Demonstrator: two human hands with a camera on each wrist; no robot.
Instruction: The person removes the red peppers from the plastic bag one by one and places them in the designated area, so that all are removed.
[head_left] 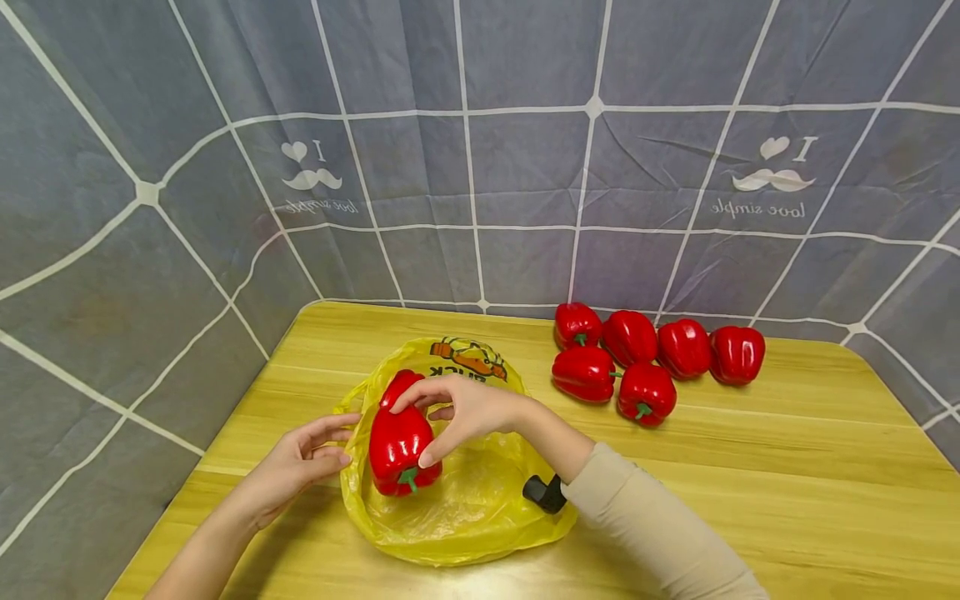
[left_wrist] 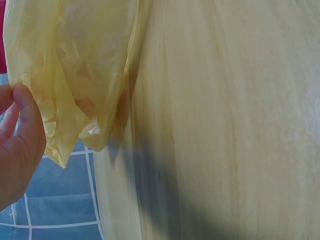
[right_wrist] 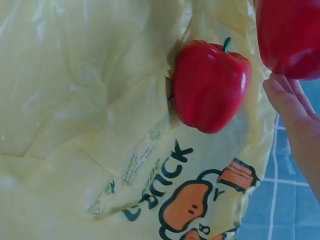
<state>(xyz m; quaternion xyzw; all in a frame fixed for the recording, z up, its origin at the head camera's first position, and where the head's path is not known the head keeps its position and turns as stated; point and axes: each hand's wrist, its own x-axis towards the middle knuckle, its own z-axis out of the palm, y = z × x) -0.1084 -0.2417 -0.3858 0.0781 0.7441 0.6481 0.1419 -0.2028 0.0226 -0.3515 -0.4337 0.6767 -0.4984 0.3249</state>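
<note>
A yellow plastic bag (head_left: pixel 480 508) lies on the wooden table with its mouth spread open upward. My left hand (head_left: pixel 296 471) pinches the bag's left rim between thumb and fingers, also seen by the left wrist view, where the thumb (left_wrist: pixel 30 112) presses the film. Over the bag's left part, my right hand (head_left: pixel 468 412) grips a red bell pepper (head_left: pixel 396 446), its green stem toward me. Behind it, a second red bell pepper (right_wrist: pixel 212 87) rests on the bag's inside, partly hidden by the right hand in the head view.
Several more red bell peppers sit in a cluster toward the back right, among them one pepper (head_left: pixel 647 393) in front. A small black device (head_left: pixel 544 493) is beside the right cuff. Grey curtain (head_left: pixel 525 167) with white lines rises behind the table (head_left: pixel 810 492).
</note>
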